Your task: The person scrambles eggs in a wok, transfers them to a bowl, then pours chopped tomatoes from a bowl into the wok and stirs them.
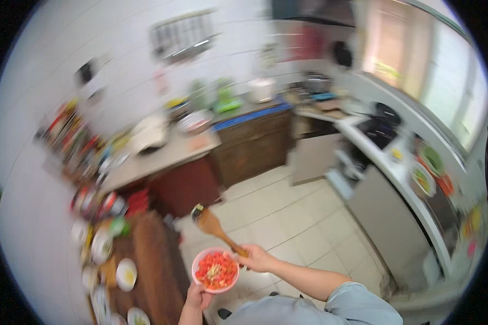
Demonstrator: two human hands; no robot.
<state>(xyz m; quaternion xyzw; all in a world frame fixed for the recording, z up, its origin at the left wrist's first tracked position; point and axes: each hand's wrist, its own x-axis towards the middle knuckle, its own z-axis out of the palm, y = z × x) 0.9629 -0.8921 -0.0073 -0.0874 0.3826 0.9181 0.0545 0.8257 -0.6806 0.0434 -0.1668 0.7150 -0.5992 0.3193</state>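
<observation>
My left hand (198, 297) grips the near rim of a pink bowl (193, 270). Chopped red tomato (223, 266) fills the bowl, with a small heap of pale minced pieces (214, 271) in the middle, perhaps garlic. In my right hand (257, 258) is the handle of a wooden spatula (212, 224). Its blade points away from me, and dark and pale bits of food cling to the tip. The fingers of that hand are close to the right rim of the bowl; whether they touch it I cannot tell. Both hands are above the tiled floor, beside a brown wooden table.
On the left, the brown wooden table (146, 252) carries several bowls, one a white bowl (126, 274) with yellow contents. A stove (379, 132) stands on the right counter, with plates of vegetables nearer me. Below, a cabinet door (315, 156) hangs open over the tiled floor (309, 215).
</observation>
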